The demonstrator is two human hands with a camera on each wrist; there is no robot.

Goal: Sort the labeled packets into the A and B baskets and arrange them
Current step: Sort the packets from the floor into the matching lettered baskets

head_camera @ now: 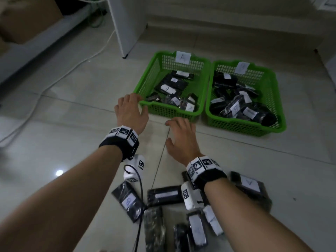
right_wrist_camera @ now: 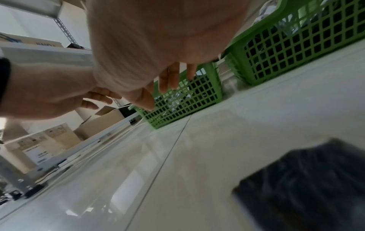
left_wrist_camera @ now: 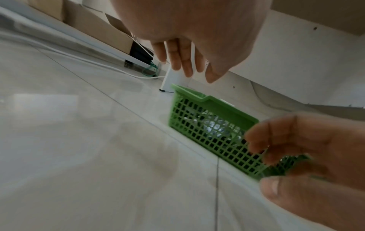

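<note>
Two green mesh baskets stand side by side on the tiled floor. Basket A (head_camera: 151, 75) is on the left and basket B (head_camera: 269, 91) on the right, and each holds several black labelled packets. My left hand (head_camera: 131, 110) hovers at basket A's near left corner with its fingers spread and nothing in it; I cannot tell whether it touches the rim. In front of basket A (right_wrist_camera: 187, 96), my right hand (head_camera: 181, 137) is open and empty above the floor. Several black packets lie near me, among them a B-labelled packet (head_camera: 129, 202) and an A-labelled packet (head_camera: 251, 186).
A white cable (head_camera: 72, 68) runs across the floor on the left. An upright white panel (head_camera: 127, 28) stands behind basket A, and a cardboard box (head_camera: 27, 17) sits at the far left. Behind the baskets rises a low step. Bare tile lies between the baskets and the loose packets.
</note>
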